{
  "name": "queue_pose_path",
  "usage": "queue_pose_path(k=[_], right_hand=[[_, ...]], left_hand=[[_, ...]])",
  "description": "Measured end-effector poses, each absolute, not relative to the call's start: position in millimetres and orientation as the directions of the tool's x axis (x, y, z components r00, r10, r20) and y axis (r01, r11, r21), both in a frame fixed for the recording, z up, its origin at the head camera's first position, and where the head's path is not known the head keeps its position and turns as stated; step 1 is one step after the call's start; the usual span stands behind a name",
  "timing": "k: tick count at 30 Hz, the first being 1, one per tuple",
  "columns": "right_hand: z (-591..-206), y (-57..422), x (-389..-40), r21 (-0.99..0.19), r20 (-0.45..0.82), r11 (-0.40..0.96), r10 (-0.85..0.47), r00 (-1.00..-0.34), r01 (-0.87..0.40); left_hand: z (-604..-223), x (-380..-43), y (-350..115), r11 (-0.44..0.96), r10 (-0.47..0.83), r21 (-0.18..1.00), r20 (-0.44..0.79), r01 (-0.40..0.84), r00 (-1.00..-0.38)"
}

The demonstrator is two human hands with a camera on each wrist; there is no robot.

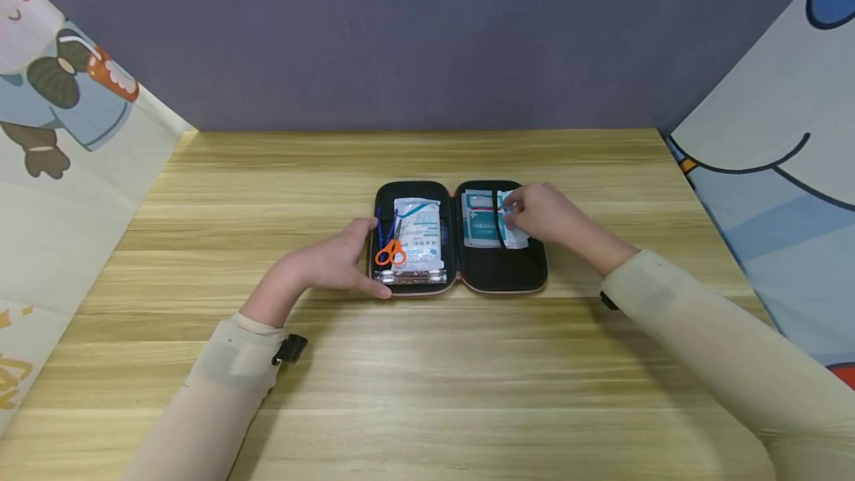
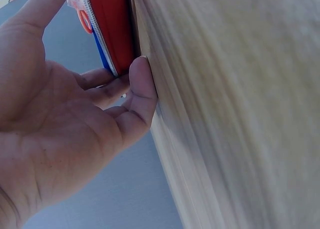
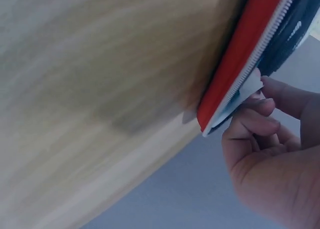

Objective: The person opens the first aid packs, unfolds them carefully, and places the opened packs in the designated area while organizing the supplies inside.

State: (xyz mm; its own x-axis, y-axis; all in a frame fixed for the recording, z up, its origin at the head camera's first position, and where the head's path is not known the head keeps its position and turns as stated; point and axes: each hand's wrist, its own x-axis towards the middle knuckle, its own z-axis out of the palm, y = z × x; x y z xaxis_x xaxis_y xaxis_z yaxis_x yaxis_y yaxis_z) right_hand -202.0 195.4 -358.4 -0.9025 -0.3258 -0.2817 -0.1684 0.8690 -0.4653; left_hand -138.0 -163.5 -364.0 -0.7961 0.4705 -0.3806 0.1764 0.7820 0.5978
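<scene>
Teal packet (image 1: pixel 479 230): pale characters across the front; too small to read.
White packet (image 1: pixel 421 236): rows of small print; illegible at this size.
Left wall panel (image 1: pixel 73 236): yellow marks low down, cut off at the edge; lettering not confirmed.
Dark surface (image 3: pixel 282 51) beside zipper (image 3: pixel 256 60): white marks, blurred.
Legible text: none.

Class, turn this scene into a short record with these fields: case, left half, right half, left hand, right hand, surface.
case: red outside, black inside, zip-edged, lying open
left half: white packet, orange-handled scissors
right half: teal-and-white packets under a black strap
left hand: touches the case's left edge, thumb and fingers spread
right hand: seems to pinch the packets' right end
surface: wood-grain table
</scene>
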Motion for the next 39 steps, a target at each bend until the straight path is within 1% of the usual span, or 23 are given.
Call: queue_pose_path(k=[7, 13, 19, 24, 28, 34, 39], right_hand=[[-341, 186, -202, -0.468, -0.26, 0.865, -0.33, -0.908, -0.18], [-331, 158, -199, -0.502, -0.215, 0.843, -0.337, -0.917, -0.192], [-332, 128, -194, -0.527, -0.263, 0.832, -0.353, -0.898, -0.173], [-338, 109, -187, -0.55, -0.27, 0.814, -0.385, -0.882, -0.187], [-344, 98, -183, -0.514, -0.288, 0.833, -0.395, -0.872, -0.207], [-351, 86, -177, -0.426, -0.314, 0.88, -0.363, -0.877, -0.212], [-352, 81, -175, -0.388, -0.316, 0.896, -0.35, -0.882, -0.216]], left_hand=[[-364, -137, -165, 0.78, 0.472, 0.599, -0.375, 0.18, -0.797], [-365, -137, -167, 0.788, 0.47, 0.587, -0.376, 0.188, -0.799], [-364, -137, -167, 0.787, 0.472, 0.587, -0.374, 0.19, -0.798], [-364, -137, -167, 0.78, 0.476, 0.597, -0.374, 0.186, -0.796], [-364, -138, -166, 0.776, 0.479, 0.603, -0.373, 0.185, -0.794], [-366, -139, -166, 0.779, 0.485, 0.595, -0.37, 0.199, -0.793], [-365, -138, -164, 0.784, 0.479, 0.589, -0.375, 0.195, -0.793]])
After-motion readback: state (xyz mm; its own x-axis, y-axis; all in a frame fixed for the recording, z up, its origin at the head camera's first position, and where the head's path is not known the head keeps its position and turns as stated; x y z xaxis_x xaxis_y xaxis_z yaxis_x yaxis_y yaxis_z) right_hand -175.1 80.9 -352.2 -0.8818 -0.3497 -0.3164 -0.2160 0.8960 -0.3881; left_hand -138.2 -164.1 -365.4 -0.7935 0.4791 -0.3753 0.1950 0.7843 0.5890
